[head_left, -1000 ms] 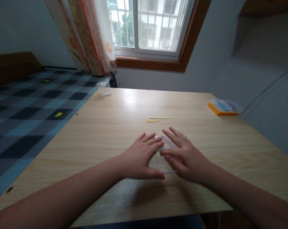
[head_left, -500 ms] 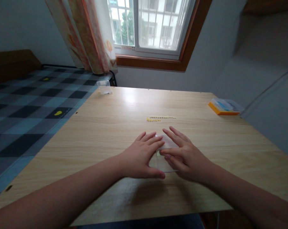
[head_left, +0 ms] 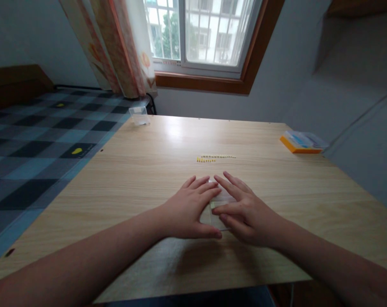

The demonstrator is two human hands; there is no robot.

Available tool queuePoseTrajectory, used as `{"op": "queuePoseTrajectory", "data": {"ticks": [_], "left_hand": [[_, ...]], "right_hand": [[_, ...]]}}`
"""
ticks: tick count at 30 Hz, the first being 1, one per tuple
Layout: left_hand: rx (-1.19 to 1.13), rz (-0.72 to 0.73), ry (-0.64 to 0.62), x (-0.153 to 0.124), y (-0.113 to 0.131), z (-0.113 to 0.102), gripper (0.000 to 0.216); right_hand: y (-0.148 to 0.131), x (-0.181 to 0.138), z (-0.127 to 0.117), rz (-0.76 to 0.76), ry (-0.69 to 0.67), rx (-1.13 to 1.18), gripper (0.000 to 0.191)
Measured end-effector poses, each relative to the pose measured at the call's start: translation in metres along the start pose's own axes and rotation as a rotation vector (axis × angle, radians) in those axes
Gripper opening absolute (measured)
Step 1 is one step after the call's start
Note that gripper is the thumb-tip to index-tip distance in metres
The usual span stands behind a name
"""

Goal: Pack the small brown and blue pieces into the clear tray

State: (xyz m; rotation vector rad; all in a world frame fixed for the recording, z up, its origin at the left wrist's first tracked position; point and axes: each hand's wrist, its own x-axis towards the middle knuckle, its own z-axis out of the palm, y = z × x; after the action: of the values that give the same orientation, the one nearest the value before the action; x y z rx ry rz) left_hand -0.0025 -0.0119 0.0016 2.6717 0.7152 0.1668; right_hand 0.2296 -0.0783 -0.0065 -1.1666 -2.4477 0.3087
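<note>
A thin, clear plastic case or sheet [head_left: 215, 223] lies on the table close to me, partly covered by both hands. My left hand [head_left: 188, 209] rests over its left side, fingers stretched and spread, thumb along the near edge. My right hand [head_left: 244, 211] is over its right part. Its index fingertip touches or hovers beside a small pale yellow-green piece [head_left: 212, 205] on the case, with the thumb tip close behind. The other right fingers reach forward, apart. No held item shows in either hand. Beyond the hands, tiny yellow pieces [head_left: 206, 160] stand in two rows.
A clear open plastic box [head_left: 139, 116] stands at the table's far left corner. An orange-based case with a transparent lid [head_left: 302, 143] lies at the right edge. The wooden table [head_left: 132, 179] borders a checkered bed [head_left: 36, 149] on the left; a window is behind.
My right hand has shifted slightly left and toward me, its index fingertip now nearer the pale piece and the thumb lower. My left hand stays in place.
</note>
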Motion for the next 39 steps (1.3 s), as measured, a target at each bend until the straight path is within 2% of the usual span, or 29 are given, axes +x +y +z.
{"op": "queuePoseTrajectory", "data": {"ticks": [7,15,39], "left_hand": [[0.002,-0.005,-0.007,-0.0001,0.0002,0.0004,0.105],[-0.003,-0.01,-0.004,-0.0008,0.0008,-0.001,0.106],[-0.022,-0.009,0.0,-0.0005,0.0012,-0.0008,0.106]], "right_hand": [[-0.0017,0.0009,-0.001,0.015,-0.019,0.01,0.029],[0.0007,-0.0003,-0.0039,0.02,0.099,0.016,0.032],[0.0002,0.0013,-0.0016,0.033,0.085,0.001,0.028]]}}
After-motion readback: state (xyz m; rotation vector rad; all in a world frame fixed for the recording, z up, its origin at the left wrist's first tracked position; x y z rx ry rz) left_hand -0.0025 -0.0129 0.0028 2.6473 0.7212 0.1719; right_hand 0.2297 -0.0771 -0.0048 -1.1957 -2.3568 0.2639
